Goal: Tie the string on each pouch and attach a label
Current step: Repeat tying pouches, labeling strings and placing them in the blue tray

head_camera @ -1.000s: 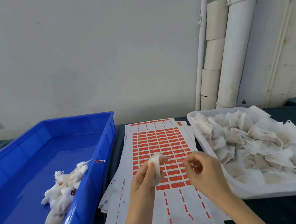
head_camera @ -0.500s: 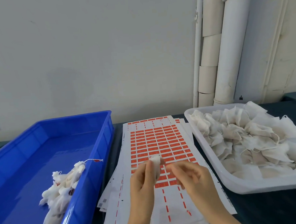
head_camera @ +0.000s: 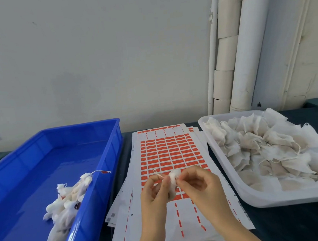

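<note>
A small white pouch (head_camera: 173,175) is held over the sheet of red labels (head_camera: 170,151). My left hand (head_camera: 154,192) grips the pouch from the left, and a thin string loop (head_camera: 156,173) sticks up by its thumb. My right hand (head_camera: 198,184) pinches the pouch's top from the right. A stack of label sheets lies under the top one, with many red stickers on the top sheet.
A blue bin (head_camera: 109,171) at left holds a heap of tied pouches (head_camera: 66,200), one with a red tag on its string. A white tray (head_camera: 229,173) at right is full of untied pouches (head_camera: 262,148). Pipes stand against the wall behind.
My right hand has moved left from a stretched string to meet the pouch. Both hands now pinch it together, and a string loop shows at the left thumb.
</note>
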Demonstrator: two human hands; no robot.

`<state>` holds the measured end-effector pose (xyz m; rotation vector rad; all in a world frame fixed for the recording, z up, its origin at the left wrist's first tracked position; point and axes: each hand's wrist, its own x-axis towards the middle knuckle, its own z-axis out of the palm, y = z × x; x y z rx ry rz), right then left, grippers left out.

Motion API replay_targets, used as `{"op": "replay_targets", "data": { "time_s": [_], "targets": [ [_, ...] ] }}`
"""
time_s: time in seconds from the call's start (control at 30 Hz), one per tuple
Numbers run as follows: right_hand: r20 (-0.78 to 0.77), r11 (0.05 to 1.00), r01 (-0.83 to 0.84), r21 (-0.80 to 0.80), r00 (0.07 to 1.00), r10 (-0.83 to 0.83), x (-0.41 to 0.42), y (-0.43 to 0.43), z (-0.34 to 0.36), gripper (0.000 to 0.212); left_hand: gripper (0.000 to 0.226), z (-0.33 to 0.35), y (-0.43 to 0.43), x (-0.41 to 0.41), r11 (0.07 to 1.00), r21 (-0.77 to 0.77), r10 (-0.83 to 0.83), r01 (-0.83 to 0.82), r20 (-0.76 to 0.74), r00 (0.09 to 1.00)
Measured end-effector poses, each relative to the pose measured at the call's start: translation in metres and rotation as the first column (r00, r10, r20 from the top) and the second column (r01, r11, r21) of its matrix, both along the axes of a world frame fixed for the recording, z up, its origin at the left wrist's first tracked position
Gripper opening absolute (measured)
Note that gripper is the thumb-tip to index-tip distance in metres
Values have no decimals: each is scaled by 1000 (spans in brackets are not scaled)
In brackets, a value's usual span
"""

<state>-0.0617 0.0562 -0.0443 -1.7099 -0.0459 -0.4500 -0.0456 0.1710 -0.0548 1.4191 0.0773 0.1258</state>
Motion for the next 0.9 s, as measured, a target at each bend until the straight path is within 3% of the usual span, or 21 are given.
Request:
{"op": "replay_targets", "data": {
  "time_s": [0.1, 0.2, 0.3, 0.43, 0.6, 0.9],
  "targets": [
    [108, 968, 73, -240, 993, -48, -3, -3, 2, 24, 15, -2, -2, -2, 998, -59, 28, -29, -32, 999],
    [240, 884, 159, -440, 969, -55, -4, -7, 1, 19, 21, -1, -3, -3, 991, -135, -15, 8, -46, 999],
    [300, 820, 214, -531, 952, -53, -5, -9, -1, 18, 27, 3, -5, -6, 984, -165, -68, 62, -28, 997],
    [327, 817, 242, -524, 942, -70, -5, -9, 1, 23, 27, 7, -6, -8, 974, -184, -136, 131, -12, 991],
    [474, 822, 336, -459, 876, -94, -9, -10, 0, 21, 49, 13, -3, -10, 964, -226, -148, 142, -10, 989],
    [516, 838, 321, -440, 855, -57, -8, -13, 1, 22, 22, 14, -2, -13, 987, -105, -118, 125, 65, 991]
  ]
}}
